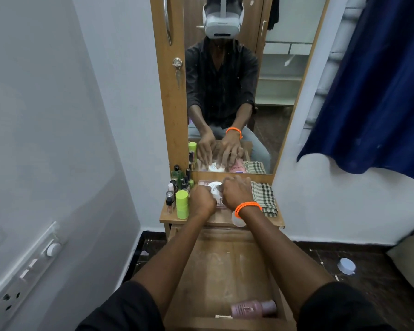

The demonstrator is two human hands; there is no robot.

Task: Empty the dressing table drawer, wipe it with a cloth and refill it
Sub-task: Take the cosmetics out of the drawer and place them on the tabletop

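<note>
Both hands were over the back of the tabletop (167, 217), fingers curled around a round white jar (215, 188). Left hand (202, 200) gripped it from the left side, right hand (237, 193), orange band (247, 207) at the wrist, gripped from the right. The jar sat on top of a clear pinkish case (219, 204); what was under the hands I couldn't tell. The drawer (221, 266) was pulled out below, dusty wooden bottom showing, with a pink bottle (253, 309) lying on its side at the near end, a thin stick just beside it. Green cylinder container (182, 204) stood left of the hands, a cluster of small bottles (178, 185) behind it. Checked cloth (264, 198) lay folded right of the right hand, touching nothing held. Mirror (225, 91) behind showed the same grip. White cap (346, 265) lay on the floor at right.
</note>
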